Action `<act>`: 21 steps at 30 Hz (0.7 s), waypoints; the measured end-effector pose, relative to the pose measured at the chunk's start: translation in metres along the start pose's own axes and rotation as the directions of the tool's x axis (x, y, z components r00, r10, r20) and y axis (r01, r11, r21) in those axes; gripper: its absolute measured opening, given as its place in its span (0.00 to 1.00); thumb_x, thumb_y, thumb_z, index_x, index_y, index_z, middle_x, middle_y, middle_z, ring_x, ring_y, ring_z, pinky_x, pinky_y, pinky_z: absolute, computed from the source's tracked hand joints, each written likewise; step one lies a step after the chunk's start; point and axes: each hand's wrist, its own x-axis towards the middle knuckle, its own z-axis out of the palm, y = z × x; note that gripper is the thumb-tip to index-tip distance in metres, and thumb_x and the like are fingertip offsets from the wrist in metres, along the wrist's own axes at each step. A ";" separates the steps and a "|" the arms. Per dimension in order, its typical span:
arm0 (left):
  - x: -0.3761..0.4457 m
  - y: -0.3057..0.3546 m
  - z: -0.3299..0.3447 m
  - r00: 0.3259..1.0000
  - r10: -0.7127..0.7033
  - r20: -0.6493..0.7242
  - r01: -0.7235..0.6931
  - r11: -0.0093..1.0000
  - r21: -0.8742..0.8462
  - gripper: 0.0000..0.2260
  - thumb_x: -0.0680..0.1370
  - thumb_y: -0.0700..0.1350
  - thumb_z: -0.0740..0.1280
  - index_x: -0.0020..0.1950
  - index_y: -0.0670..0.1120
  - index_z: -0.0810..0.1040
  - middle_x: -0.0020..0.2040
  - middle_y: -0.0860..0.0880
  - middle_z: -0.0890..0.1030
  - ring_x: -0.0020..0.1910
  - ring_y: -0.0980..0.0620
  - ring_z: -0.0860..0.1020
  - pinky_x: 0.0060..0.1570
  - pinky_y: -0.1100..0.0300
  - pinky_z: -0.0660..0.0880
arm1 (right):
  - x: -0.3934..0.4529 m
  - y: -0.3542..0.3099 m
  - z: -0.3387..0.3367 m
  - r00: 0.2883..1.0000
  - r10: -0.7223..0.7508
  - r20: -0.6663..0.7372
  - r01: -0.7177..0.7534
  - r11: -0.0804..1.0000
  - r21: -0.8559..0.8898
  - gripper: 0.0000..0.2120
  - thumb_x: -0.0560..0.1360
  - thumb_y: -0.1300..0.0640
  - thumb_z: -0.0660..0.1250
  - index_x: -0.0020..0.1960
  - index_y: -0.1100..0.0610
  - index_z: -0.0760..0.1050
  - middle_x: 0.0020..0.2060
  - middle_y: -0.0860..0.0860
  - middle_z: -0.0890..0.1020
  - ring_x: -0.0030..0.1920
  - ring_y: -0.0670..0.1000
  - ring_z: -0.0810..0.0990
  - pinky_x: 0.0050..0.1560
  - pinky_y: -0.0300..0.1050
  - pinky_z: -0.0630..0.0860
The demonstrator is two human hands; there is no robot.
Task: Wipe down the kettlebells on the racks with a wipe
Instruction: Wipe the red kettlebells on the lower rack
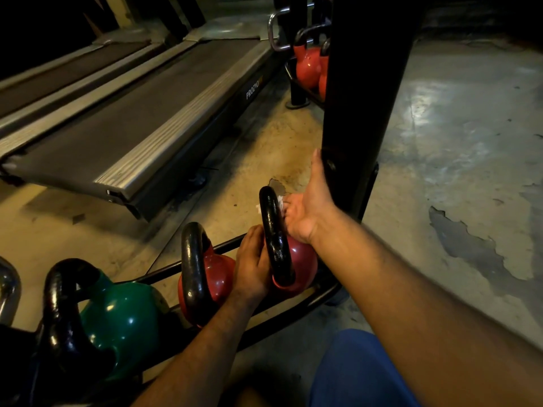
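Where the low black tube rack [305, 304] ends, the glossy red kettlebell [302, 259] sits with its chipped black loop handle upright. The right hand [305, 212] grips a crumpled white wipe [280, 202], mostly hidden, against the handle; the left hand [252, 265] clasps the bell's body.

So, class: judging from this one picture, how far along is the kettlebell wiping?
Done: nothing shows which bells are already clean. In hand: the right hand presses a white wipe to the end red kettlebell's handle, while the left hand steadies it. Possibly left: the second red bell, the green bell and the far rack's red bells.
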 end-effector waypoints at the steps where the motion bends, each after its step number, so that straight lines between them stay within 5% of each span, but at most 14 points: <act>1: 0.000 -0.001 0.000 1.000 -0.005 -0.003 0.005 1.000 -0.005 0.12 0.79 0.56 0.61 0.61 0.71 0.72 0.62 0.57 0.77 0.62 0.53 0.76 0.63 0.40 0.73 | 0.003 0.004 0.000 1.000 -0.007 0.005 0.007 1.000 0.021 0.66 0.63 0.16 0.56 0.77 0.71 0.57 0.66 0.70 0.75 0.70 0.66 0.73 0.75 0.62 0.64; 5: 0.000 -0.007 0.001 1.000 -0.002 0.001 0.002 1.000 0.009 0.14 0.80 0.55 0.61 0.66 0.63 0.73 0.64 0.54 0.77 0.64 0.51 0.76 0.63 0.39 0.72 | 0.003 0.015 -0.005 0.997 -0.064 0.045 0.062 0.997 0.034 0.59 0.67 0.20 0.58 0.75 0.69 0.62 0.64 0.68 0.76 0.67 0.66 0.75 0.73 0.63 0.67; 10: 0.000 -0.007 0.000 1.000 -0.013 0.027 0.013 1.000 0.013 0.15 0.81 0.51 0.61 0.68 0.58 0.74 0.64 0.53 0.77 0.65 0.49 0.75 0.64 0.39 0.72 | 0.002 0.027 -0.009 0.996 -0.085 0.036 0.085 0.996 0.020 0.37 0.75 0.31 0.60 0.55 0.66 0.79 0.51 0.62 0.83 0.61 0.61 0.79 0.70 0.57 0.71; 15: 0.001 -0.012 0.002 0.998 -0.051 0.020 0.051 0.999 0.004 0.16 0.81 0.53 0.62 0.67 0.54 0.74 0.63 0.51 0.78 0.63 0.48 0.76 0.62 0.38 0.72 | 0.000 0.018 -0.002 0.990 -0.122 0.065 0.119 0.992 0.041 0.28 0.79 0.41 0.60 0.56 0.68 0.74 0.51 0.65 0.81 0.55 0.62 0.80 0.65 0.56 0.75; 21: 0.001 -0.010 0.003 1.000 -0.003 0.014 0.003 1.000 0.002 0.13 0.82 0.49 0.61 0.65 0.54 0.75 0.60 0.50 0.79 0.61 0.47 0.77 0.59 0.38 0.74 | -0.013 0.027 -0.013 0.975 -0.188 0.117 0.198 0.977 -0.079 0.28 0.80 0.46 0.58 0.69 0.67 0.71 0.54 0.66 0.80 0.51 0.59 0.81 0.56 0.52 0.78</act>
